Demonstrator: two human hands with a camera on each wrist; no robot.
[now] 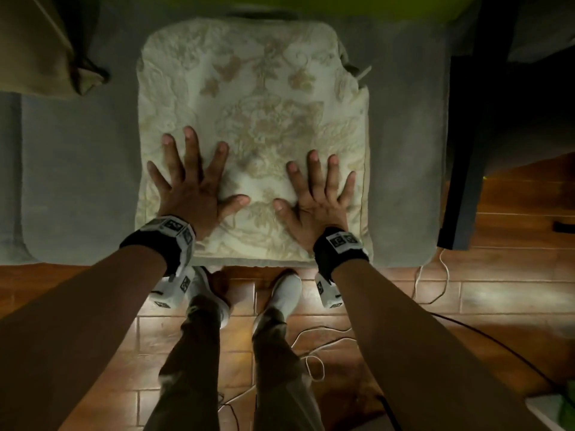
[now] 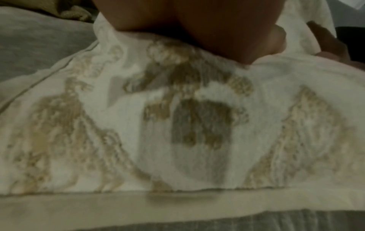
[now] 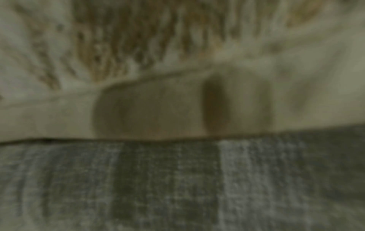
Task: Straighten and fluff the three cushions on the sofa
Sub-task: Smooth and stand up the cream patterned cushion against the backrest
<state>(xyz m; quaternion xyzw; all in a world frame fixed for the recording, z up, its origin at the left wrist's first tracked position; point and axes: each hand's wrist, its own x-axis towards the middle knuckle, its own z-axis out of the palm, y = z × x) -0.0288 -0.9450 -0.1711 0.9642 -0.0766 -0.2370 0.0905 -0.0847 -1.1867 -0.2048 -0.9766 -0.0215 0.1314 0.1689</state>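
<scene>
A cream cushion (image 1: 255, 104) with a tan floral pattern lies flat on the grey sofa seat (image 1: 77, 181). Both hands press down on its near half, fingers spread and straight. My left hand (image 1: 194, 178) covers the near left part, my right hand (image 1: 317, 194) the near right. In the left wrist view the heel of the left hand (image 2: 197, 31) sinks into the cushion (image 2: 138, 125). The right wrist view shows only the blurred cushion edge (image 3: 158, 46) against the sofa fabric (image 3: 177, 187). A second, olive cushion (image 1: 40, 48) leans at the far left.
A dark sofa arm (image 1: 473, 135) rises to the right of the cushion. My legs and white shoes (image 1: 286, 290) stand on the wooden floor (image 1: 497, 290). Thin cables (image 1: 432, 284) trail across the floor near the sofa's right corner.
</scene>
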